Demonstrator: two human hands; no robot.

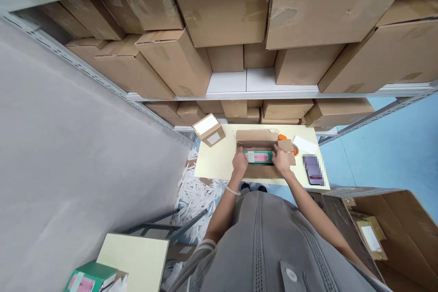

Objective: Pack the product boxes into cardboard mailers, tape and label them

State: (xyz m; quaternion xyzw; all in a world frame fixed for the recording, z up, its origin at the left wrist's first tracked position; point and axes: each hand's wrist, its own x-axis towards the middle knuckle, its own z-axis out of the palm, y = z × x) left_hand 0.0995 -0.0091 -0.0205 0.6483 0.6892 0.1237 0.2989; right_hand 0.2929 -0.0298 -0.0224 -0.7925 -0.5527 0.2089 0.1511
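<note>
An open cardboard carton (258, 135) stands on the pale yellow table, its flaps folded outward. Inside it lies a flat green box with a pink panel (260, 157) and a small pale label. My left hand (240, 160) is closed at the left end of the green box, and my right hand (281, 159) is closed at its right end. Both hands reach in at the carton's sides, so some fingertips are hidden. A roll of orange tape (295, 149) lies just right of the carton, partly covered by a flap.
On the table (214, 164) sit a small labelled carton (214, 133), a white paper (305, 144) and a phone (313, 169). Shelves of cartons (226, 13) rise ahead. Paper strips (196, 191) litter the floor at left. A large open carton (397, 232) stands right.
</note>
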